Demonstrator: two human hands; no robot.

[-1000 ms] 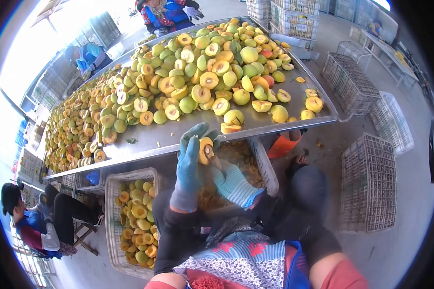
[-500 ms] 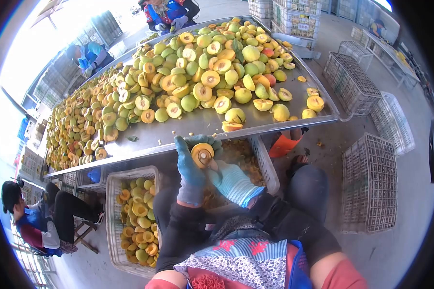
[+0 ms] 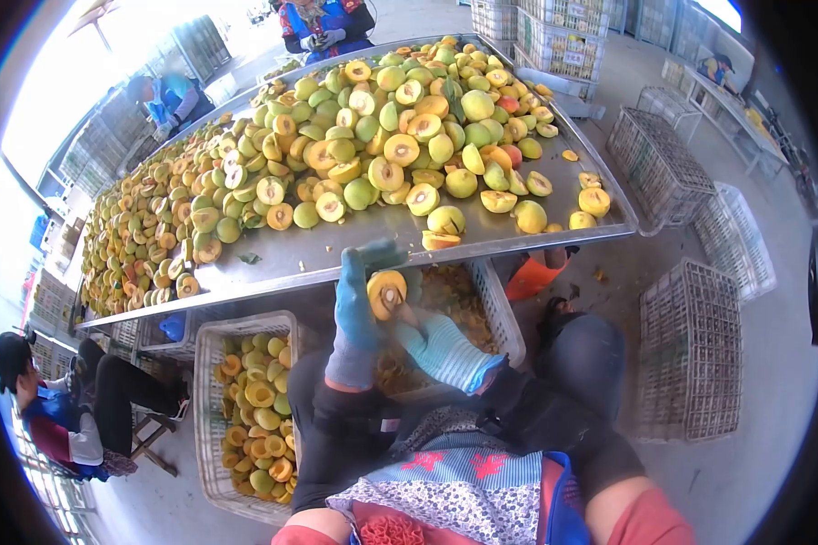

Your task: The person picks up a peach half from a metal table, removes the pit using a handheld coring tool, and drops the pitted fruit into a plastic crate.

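Note:
A halved peach [image 3: 387, 295], orange-fleshed with its brown pit area facing me, is between my two hands below the table edge. My left hand [image 3: 358, 313], in a teal and grey glove, holds the half against its palm, with its fingers stretched above the fruit and blurred. My right hand [image 3: 441, 350], in a pale blue striped glove, is closed at the fruit's lower right edge. Whatever its fingers grip is hidden. Under my hands is a crate [image 3: 502, 313] with brownish scraps.
A metal table [image 3: 318, 254] carries a heap of whole and halved peaches [image 3: 354, 150]. Left of my legs stands a crate [image 3: 207, 409] of hollowed halves. Stacked crates [image 3: 691, 354] are on the right. A seated person [image 3: 64, 409] is at left, with others beyond the table.
My left hand's fingers have straightened and lifted above the peach half. The half has shifted slightly right and turned a little. My right hand stays close to it.

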